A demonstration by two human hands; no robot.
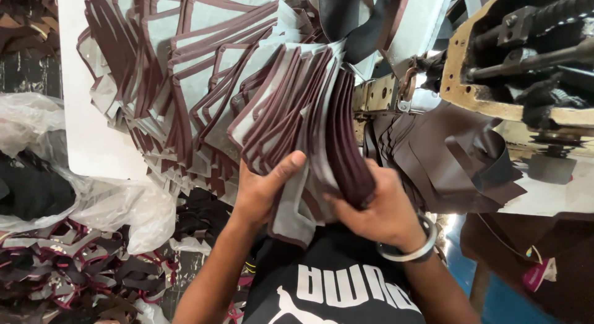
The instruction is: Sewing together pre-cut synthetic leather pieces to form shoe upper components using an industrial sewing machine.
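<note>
Closest to me is the black shirt (334, 280) on my chest, and just above it my two hands hold a thick bundle of cut pieces (315, 132), grey with dark maroon edging. My left hand (263, 188) closes on the near left side of the bundle, thumb pressed flat on the top piece. My right hand (380, 209), with a metal bangle (414, 246) on the wrist, closes around the near right side, where the maroon edges are packed tight together. Both hands are full; neither one is free.

The bundle is held in the air between my chest and the white table (93, 138). Its far end fans out over more pieces of the same kind, which lie heaped on the table edge. I judge each piece to be thin, light and bendable, but many together make some weight and can slide on each other. A firm pinch at the packed near end seems best, because the loose far end spreads.

At the right stands a sewing machine (520, 58) with dark brown strips (451, 163) hanging below it. At the left lie a clear plastic bag (105, 200) and other scraps (68, 268).
</note>
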